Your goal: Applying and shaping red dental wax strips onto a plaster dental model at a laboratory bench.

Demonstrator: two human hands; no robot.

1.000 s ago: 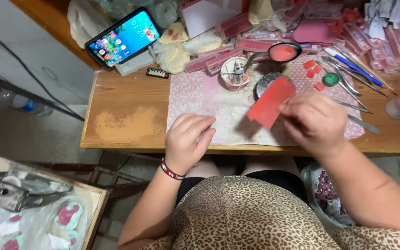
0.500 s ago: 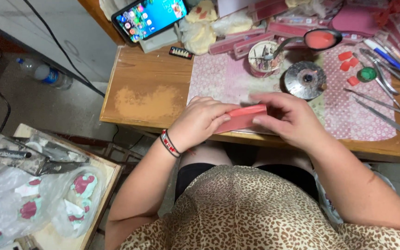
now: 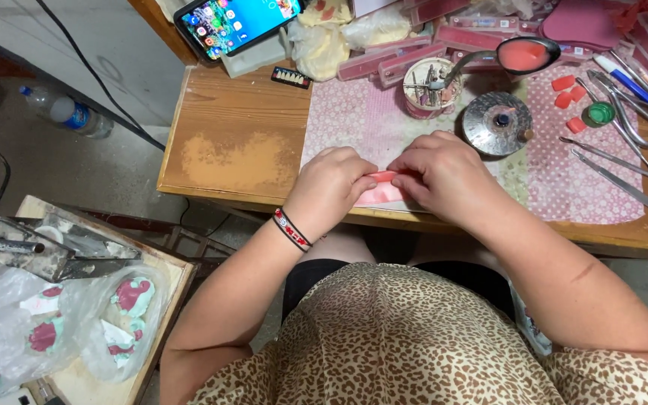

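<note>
far to the left of the pink sheet, down on the floor, a plastic water bottle (image 3: pixel 67 113) lies on its side, and below it a low wooden stand holds a clear bag of pink-and-white casts (image 3: pixel 76 322). up on the wooden surface (image 3: pixel 241 150), a smartphone (image 3: pixel 243 20) leans with its screen lit, well up and left of the sheet, with a small strip of teeth (image 3: pixel 292 76) just under it. now the left hand (image 3: pixel 331 187), a beaded bracelet (image 3: pixel 292 229) on its wrist, has its fingers curled down, pinching the left end of the pink sheet (image 3: pixel 381 192). that sheet sits at the near edge of the surface, on a dotted pink cloth (image 3: pixel 354 112), held between both hands. the right hand (image 3: pixel 444 174) is closed over the sheet's right end, fingers bent and pressing it. up and right of the sheet stands a round metal burner (image 3: pixel 498 124), touching nothing, and above it a spoon of pink wax (image 3: pixel 523 54). far right of the sheet, metal tools (image 3: pixel 616 161) lie on the cloth.
</note>
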